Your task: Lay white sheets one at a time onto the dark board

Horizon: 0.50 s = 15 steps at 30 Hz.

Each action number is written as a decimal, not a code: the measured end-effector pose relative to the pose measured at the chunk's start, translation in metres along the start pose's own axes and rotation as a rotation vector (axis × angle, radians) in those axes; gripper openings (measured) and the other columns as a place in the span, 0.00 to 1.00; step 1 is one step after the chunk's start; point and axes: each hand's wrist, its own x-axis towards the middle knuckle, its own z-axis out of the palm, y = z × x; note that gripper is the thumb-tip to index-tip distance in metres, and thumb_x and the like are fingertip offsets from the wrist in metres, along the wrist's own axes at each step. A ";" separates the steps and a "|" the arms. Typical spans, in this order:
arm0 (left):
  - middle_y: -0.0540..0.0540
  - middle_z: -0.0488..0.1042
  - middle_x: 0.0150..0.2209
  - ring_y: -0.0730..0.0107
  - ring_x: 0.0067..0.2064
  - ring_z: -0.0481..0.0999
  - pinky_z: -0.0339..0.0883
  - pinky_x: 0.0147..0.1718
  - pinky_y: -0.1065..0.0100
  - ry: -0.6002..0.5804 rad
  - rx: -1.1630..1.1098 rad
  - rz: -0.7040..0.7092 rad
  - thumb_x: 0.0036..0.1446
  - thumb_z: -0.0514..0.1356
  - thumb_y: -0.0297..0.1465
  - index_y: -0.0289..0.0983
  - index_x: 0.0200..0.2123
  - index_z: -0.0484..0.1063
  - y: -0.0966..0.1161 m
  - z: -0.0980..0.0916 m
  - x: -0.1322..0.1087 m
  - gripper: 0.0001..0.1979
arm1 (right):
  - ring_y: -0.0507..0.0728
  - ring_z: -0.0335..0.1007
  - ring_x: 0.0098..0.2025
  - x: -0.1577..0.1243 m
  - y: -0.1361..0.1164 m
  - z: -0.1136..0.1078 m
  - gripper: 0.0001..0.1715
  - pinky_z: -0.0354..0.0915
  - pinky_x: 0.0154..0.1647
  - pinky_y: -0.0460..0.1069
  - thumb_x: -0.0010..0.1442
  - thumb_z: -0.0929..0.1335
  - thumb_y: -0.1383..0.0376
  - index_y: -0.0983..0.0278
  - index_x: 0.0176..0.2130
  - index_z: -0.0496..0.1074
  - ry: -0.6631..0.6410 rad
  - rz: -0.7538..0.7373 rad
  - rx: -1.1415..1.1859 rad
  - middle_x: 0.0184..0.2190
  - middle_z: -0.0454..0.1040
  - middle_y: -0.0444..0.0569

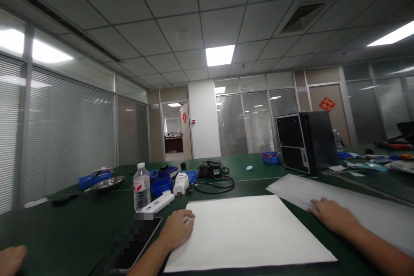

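Note:
A large white sheet of paper (pixel 249 228) lies on the green table in front of me. My left hand (pixel 177 229) rests on its left edge, fingers curled inward around a small greyish thing too unclear to name. To the right lies a translucent whitish sheet (pixel 365 213), slanting away under my right arm. My right hand (pixel 333 214) lies on this sheet near its left edge, its fingers somewhat apart. A dark-screened tablet or phone (pixel 147 237), partly pixelated, is beside my left forearm.
Beyond the paper stand a water bottle (pixel 141 187), a white stick-shaped device (pixel 158 202), blue bins (pixel 161 186), a white plug-like device (pixel 181 183) and black cables (pixel 215 179). A black computer case (pixel 307 142) is at back right. Another person's hand (pixel 12 259) shows at far left.

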 end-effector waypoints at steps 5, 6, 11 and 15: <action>0.46 0.81 0.53 0.58 0.56 0.76 0.63 0.58 0.63 0.008 0.024 -0.007 0.58 0.56 0.34 0.42 0.47 0.81 0.001 0.005 0.002 0.18 | 0.72 0.76 0.46 -0.007 -0.018 -0.006 0.22 0.69 0.44 0.64 0.61 0.60 0.61 0.65 0.44 0.78 0.030 -0.054 -0.053 0.44 0.79 0.66; 0.46 0.81 0.53 0.58 0.56 0.76 0.64 0.57 0.62 0.008 0.030 -0.010 0.58 0.55 0.35 0.42 0.48 0.81 0.001 0.006 0.003 0.18 | 0.71 0.76 0.46 -0.008 -0.021 -0.010 0.22 0.69 0.44 0.64 0.61 0.59 0.64 0.66 0.45 0.78 0.045 -0.059 -0.055 0.45 0.79 0.66; 0.45 0.80 0.55 0.58 0.57 0.76 0.63 0.59 0.63 0.011 0.061 -0.016 0.58 0.56 0.33 0.40 0.53 0.78 -0.001 0.009 0.006 0.21 | 0.69 0.78 0.44 -0.016 -0.046 -0.037 0.28 0.70 0.44 0.63 0.66 0.53 0.67 0.68 0.53 0.74 0.153 -0.097 -0.040 0.49 0.78 0.65; 0.43 0.79 0.54 0.59 0.56 0.76 0.62 0.59 0.63 0.028 0.069 -0.020 0.57 0.56 0.30 0.38 0.52 0.78 -0.004 0.013 0.007 0.20 | 0.65 0.76 0.50 -0.025 -0.082 -0.057 0.28 0.70 0.50 0.61 0.71 0.52 0.60 0.63 0.57 0.71 0.218 -0.249 -0.006 0.52 0.78 0.59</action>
